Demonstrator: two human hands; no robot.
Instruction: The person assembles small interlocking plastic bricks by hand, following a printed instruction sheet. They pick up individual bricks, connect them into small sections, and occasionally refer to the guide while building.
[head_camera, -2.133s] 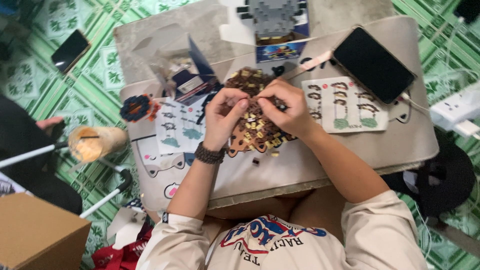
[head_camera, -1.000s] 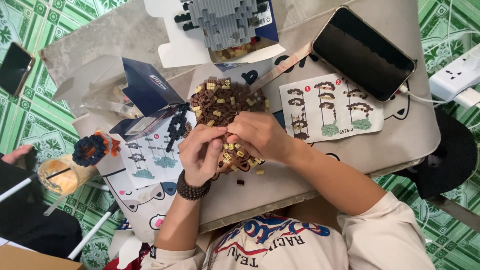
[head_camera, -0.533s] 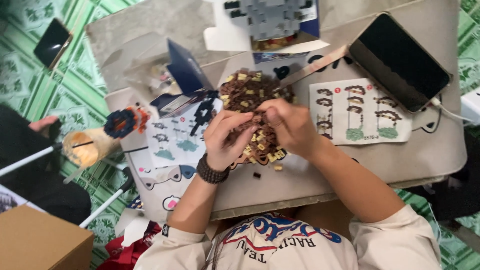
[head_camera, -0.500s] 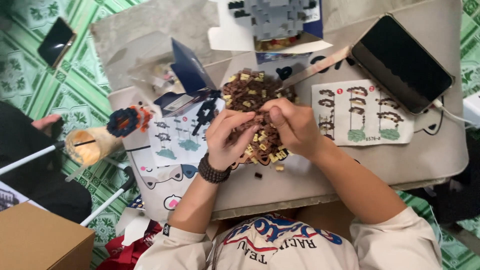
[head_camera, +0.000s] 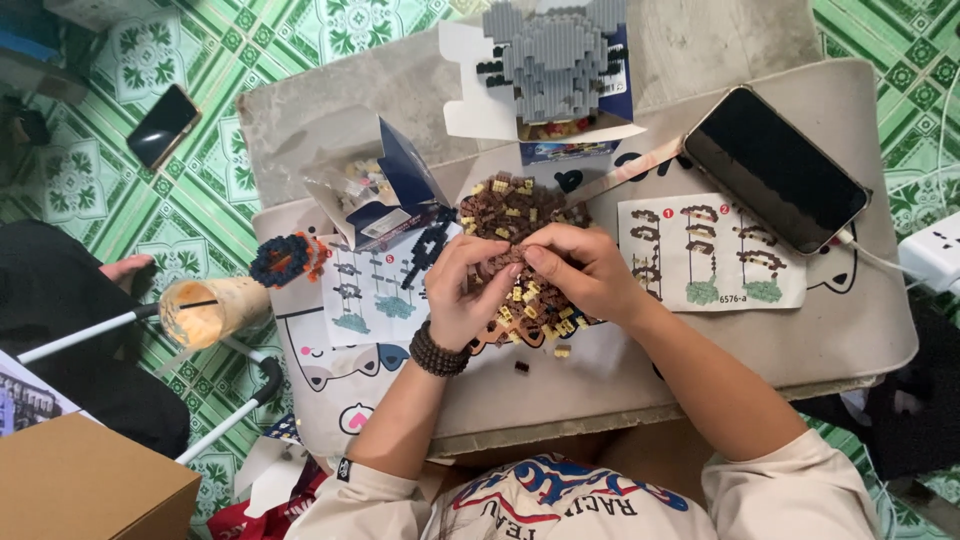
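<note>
Joining: both hands meet over the pile of small bricks (head_camera: 520, 250); left hand (head_camera: 465, 300) and right hand (head_camera: 580, 270) have their fingertips pinched together on a small brown piece, too tiny to make out whether it is one brick or a few stuck together.
Where the work sits: the bricks lie in a brown, tan and yellow heap on the middle of the low table (head_camera: 860, 330), just beneath and beyond the hands; one stray dark brick (head_camera: 521, 367) lies apart, nearer the person.
Done so far: by my judgement little is built; the heap is mostly loose, and only a small round blue and orange piece (head_camera: 285, 258) rests assembled at the table's left edge.
Left to do: most of the pile looks unsorted and unjoined, so the bulk of the build seems ahead.
Guides: one instruction sheet (head_camera: 712, 252) lies to the right of the hands, another sheet (head_camera: 372, 295) to the left, partly under an opened dark blue box (head_camera: 400, 190).
Nearby: a box showing a grey brick figure (head_camera: 555, 70) stands beyond the pile; a phone (head_camera: 775, 168) lies on the table at right.
Change: compared with half a second ago, the hands hold much the same pinch over the heap; the view has shifted slightly, so the boxes and phone sit a little lower in the picture.
</note>
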